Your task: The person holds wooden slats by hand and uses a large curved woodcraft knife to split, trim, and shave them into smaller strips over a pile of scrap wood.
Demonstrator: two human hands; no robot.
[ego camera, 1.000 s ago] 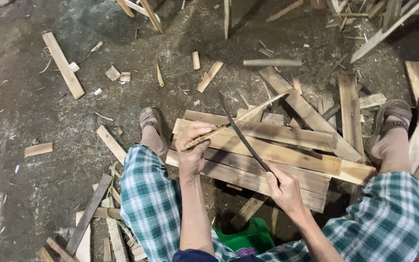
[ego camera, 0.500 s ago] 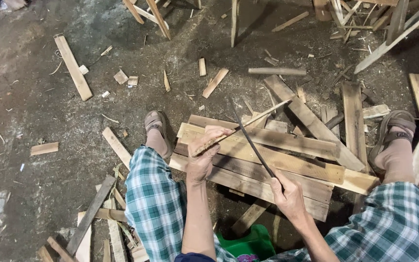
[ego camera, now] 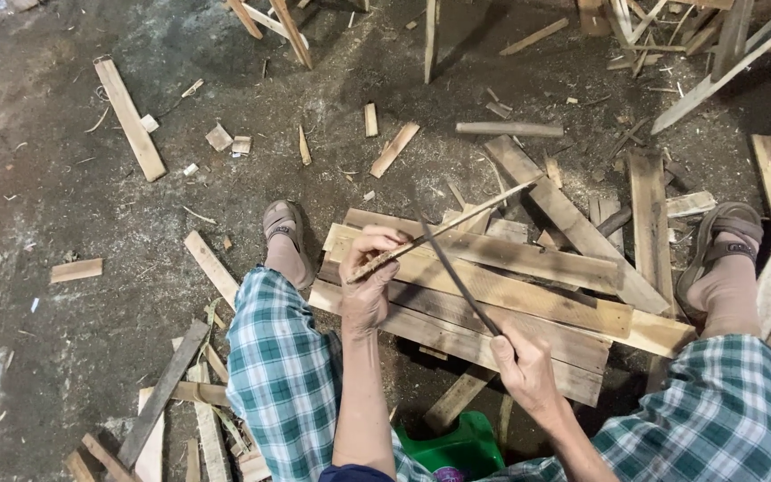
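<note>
My left hand [ego camera: 369, 278] grips the near end of a thin wooden stick [ego camera: 457, 224], which slants up to the right over a stack of planks [ego camera: 528, 295]. My right hand [ego camera: 521, 368] is closed on the handle of a long dark blade [ego camera: 450, 268]. The blade crosses the stick close to my left hand, its tip pointing away from me. Both hands hover above the planks, between my knees in green checked trousers.
My sandalled feet [ego camera: 283, 230] [ego camera: 726, 241] rest on a dirty concrete floor strewn with wood offcuts. A loose board [ego camera: 128, 116] lies far left, more slats [ego camera: 171, 419] by my left knee. A green plastic seat [ego camera: 450, 451] is under me. Long battens lean at the top right.
The stick has tipped a little lower and the blade has slid nearer my left hand. The view has drifted slightly; the planks and feet stay put.
</note>
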